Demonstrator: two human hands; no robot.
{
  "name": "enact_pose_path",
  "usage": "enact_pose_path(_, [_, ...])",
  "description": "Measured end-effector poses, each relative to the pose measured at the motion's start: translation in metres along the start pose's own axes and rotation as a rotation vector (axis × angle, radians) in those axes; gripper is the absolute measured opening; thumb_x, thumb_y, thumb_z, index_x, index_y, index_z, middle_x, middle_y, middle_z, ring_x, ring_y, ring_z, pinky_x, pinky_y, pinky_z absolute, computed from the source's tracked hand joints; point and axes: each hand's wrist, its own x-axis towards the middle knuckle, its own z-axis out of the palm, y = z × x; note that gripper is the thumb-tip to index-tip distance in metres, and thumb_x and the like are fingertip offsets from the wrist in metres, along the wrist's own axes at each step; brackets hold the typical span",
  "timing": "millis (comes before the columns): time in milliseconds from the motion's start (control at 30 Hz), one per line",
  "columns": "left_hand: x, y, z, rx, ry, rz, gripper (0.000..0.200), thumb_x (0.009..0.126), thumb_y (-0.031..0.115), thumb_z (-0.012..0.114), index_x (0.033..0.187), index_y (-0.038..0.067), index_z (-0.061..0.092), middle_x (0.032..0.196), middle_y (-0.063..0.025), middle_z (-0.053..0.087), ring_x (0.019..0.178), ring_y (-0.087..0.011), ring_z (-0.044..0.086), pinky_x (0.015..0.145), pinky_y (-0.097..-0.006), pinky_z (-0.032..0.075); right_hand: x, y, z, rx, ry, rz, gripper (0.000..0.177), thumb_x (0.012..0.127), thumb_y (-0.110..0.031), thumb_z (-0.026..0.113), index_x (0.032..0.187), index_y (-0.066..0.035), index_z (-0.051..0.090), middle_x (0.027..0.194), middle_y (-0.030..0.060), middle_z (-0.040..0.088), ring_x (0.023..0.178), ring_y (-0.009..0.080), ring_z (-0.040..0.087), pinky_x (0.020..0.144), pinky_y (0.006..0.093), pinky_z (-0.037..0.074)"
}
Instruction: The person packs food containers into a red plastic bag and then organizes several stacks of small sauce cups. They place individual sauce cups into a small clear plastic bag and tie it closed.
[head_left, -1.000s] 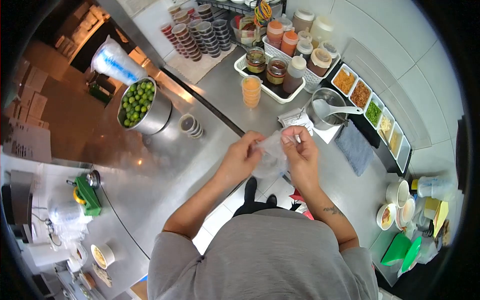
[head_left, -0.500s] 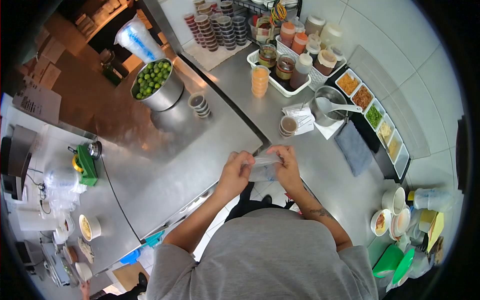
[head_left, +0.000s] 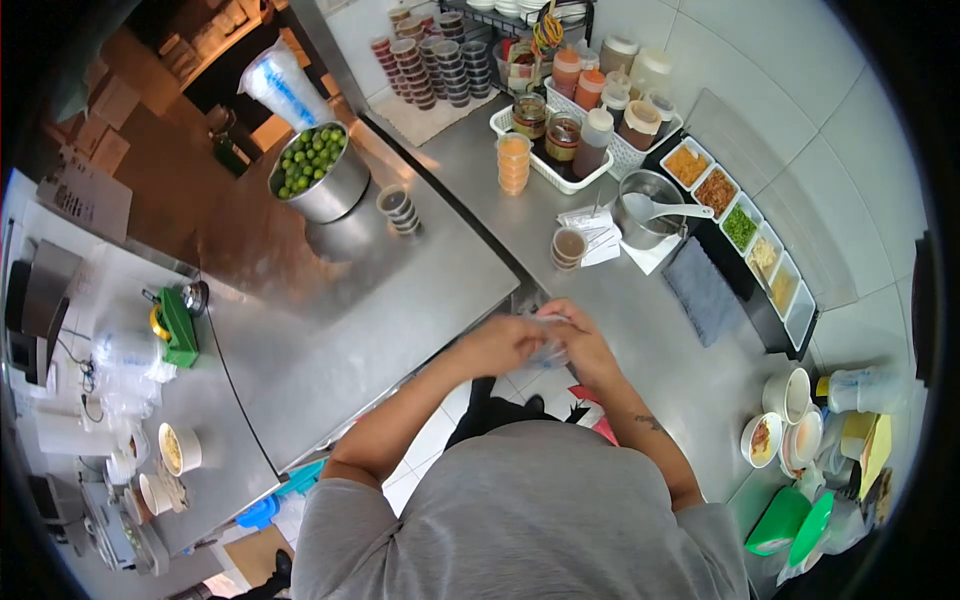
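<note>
A clear plastic bag point(head_left: 549, 350), crumpled and partly blurred, is between my two hands over the counter's front edge. My left hand point(head_left: 497, 345) is at the bag's left side, its fingers closed and smeared by motion. My right hand point(head_left: 582, 343) grips the bag from the right with bent fingers. Beyond the hands, a short stack of brown sauce cups point(head_left: 568, 247) stands beside white paper slips point(head_left: 597, 236). Farther left on the counter is another stack of lidded cups point(head_left: 398, 208).
A metal pot of limes point(head_left: 333, 188) stands at the back left. On the right are a steel pot point(head_left: 648, 233) with a ladle, a blue-grey cloth point(head_left: 703, 290), a topping tray point(head_left: 741, 228) and white bowls point(head_left: 787, 394). Sauce bottles point(head_left: 594, 140) fill baskets behind.
My left hand has moved right, closer to my right hand, and the bag between them is more bunched. At the far left, a white bowl has shifted.
</note>
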Motion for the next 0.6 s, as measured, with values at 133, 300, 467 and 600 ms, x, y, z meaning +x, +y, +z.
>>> enact_pose_path(133, [0.062,-0.006,-0.065,-0.244,0.612,-0.059,0.039,0.077,0.011,0.067,0.11,0.001,0.05,0.091,-0.0123,0.058,0.074,-0.0245,0.06,0.064,-0.0318,0.049,0.01,0.01,-0.028,-0.093,0.166,-0.025,0.017,0.088,-0.006,0.045,0.101,-0.005,0.055,0.087,0.0004,0.054,0.079,0.0089,0.048,0.07,0.0227,0.04])
enact_pose_path(300, [0.167,-0.072,-0.086,0.116,0.959,0.084,0.07,0.068,0.012,0.076,0.124,0.005,0.035,0.107,-0.0193,0.053,0.091,-0.0382,0.058,0.077,-0.0437,0.048,0.01,0.005,-0.012,-0.145,0.164,-0.085,0.017,0.087,-0.003,0.045,0.102,-0.005,0.054,0.085,-0.0006,0.052,0.077,0.0077,0.047,0.069,0.022,0.039])
enact_pose_path(467, [0.195,-0.078,-0.087,-0.004,0.855,-0.004,0.064,0.069,0.012,0.074,0.12,0.005,0.035,0.104,-0.0217,0.055,0.096,-0.0428,0.056,0.082,-0.0469,0.045,0.012,0.008,-0.004,-0.153,0.145,-0.068,0.021,0.084,0.0,0.052,0.105,-0.005,0.052,0.082,-0.0014,0.049,0.074,0.0066,0.045,0.067,0.0215,0.037])
enact_pose_path(600, [0.199,-0.075,-0.094,-0.058,0.834,-0.01,0.057,0.071,0.01,0.071,0.116,0.004,0.035,0.104,-0.0229,0.055,0.097,-0.0441,0.055,0.083,-0.0477,0.045,0.019,0.02,-0.004,-0.189,0.101,-0.047,0.025,0.084,0.004,0.051,0.107,-0.005,0.051,0.086,-0.0017,0.053,0.081,0.0061,0.049,0.074,0.0195,0.037])
